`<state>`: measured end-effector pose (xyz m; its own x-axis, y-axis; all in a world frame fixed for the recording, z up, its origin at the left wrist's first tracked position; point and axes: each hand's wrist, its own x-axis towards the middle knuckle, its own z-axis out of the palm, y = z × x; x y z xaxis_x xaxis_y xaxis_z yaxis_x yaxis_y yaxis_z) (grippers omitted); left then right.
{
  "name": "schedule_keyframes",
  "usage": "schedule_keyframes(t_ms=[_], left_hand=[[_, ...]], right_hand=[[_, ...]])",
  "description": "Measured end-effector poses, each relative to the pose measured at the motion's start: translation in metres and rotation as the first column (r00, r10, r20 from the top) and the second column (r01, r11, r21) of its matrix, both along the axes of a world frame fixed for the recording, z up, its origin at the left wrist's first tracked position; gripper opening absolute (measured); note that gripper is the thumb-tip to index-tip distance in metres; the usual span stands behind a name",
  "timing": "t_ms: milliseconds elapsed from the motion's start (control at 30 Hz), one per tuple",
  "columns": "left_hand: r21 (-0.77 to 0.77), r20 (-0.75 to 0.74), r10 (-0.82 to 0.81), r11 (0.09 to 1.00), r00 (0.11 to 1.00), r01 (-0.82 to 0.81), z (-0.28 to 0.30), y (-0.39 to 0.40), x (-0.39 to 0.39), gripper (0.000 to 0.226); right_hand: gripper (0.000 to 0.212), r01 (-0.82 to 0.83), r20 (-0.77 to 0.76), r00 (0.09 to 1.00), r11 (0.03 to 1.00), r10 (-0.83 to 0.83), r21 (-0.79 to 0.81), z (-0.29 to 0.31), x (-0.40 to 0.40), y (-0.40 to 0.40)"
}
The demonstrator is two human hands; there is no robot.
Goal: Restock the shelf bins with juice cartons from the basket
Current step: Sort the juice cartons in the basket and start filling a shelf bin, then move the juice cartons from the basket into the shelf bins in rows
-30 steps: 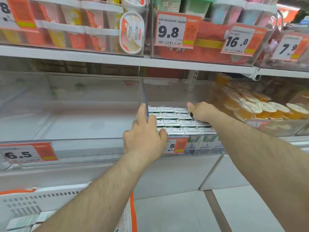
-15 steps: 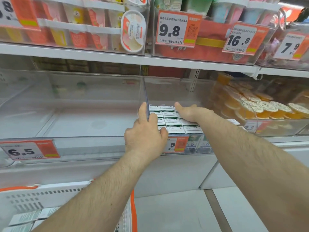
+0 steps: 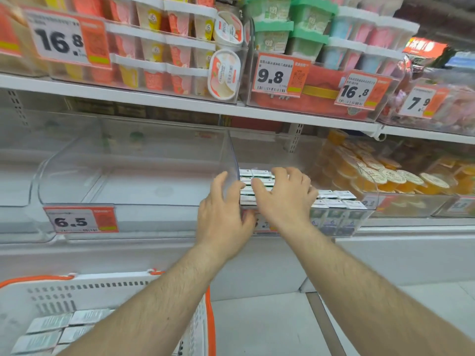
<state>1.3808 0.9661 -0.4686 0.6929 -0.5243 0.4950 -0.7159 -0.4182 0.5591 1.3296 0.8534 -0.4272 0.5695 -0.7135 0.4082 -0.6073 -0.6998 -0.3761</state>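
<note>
Small white-topped juice cartons (image 3: pixel 334 199) stand in tight rows inside a clear shelf bin (image 3: pixel 232 150) on the middle shelf. My right hand (image 3: pixel 285 199) lies over the left rows, fingers spread and bent, fingertips touching the carton tops. Beside it, my left hand (image 3: pixel 223 214) rests against the bin's left front corner, its fingers fairly straight along the clear side wall and its thumb at the front. Neither hand holds a carton. At the lower left, the white basket (image 3: pixel 102 286) with orange handles contains several more cartons (image 3: pixel 51 327), partly hidden by my left forearm.
An empty clear bin (image 3: pixel 128 176) with a 6.5 price tag (image 3: pixel 79 219) sits left of the carton bin. A bin of orange jelly cups (image 3: pixel 385 176) is on the right. The upper shelf (image 3: pixel 154 97) overhangs, packed with cups and boxes.
My right hand has slid left across the carton tops from the bin's right side and is now next to my left hand. My left hand has stayed at the bin corner.
</note>
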Motion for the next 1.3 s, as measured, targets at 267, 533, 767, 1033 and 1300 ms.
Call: schedule_keyframes(t_ms=[267,533,767,1033,1300], left_hand=[[-0.162,0.038,-0.017,0.987,0.999,0.023,-0.036,0.088,-0.007,0.043],[0.158,-0.406,0.091,0.987,0.909,-0.029,-0.114,0.175,0.000,0.047],[0.278,-0.554,0.273,0.951,0.786,-0.134,-0.158,0.240,0.001,0.030],[0.365,-0.548,0.327,0.922,0.770,-0.132,-0.155,0.275,-0.009,0.024],[0.506,-0.666,0.337,0.860,0.666,0.071,-0.186,0.284,-0.007,0.020]], right_hand=[[0.052,-0.362,0.063,0.931,0.931,0.358,0.055,-0.039,-0.018,0.110],[0.027,-0.413,-0.156,0.829,0.776,0.538,0.477,-0.126,0.012,0.168],[0.028,-0.173,-0.299,0.740,0.601,0.602,0.781,-0.187,0.025,0.198],[0.024,-0.279,-0.434,0.538,0.639,0.722,0.717,-0.201,0.041,0.220],[0.026,-0.316,-0.664,0.202,0.690,0.720,0.652,-0.236,0.018,0.233]])
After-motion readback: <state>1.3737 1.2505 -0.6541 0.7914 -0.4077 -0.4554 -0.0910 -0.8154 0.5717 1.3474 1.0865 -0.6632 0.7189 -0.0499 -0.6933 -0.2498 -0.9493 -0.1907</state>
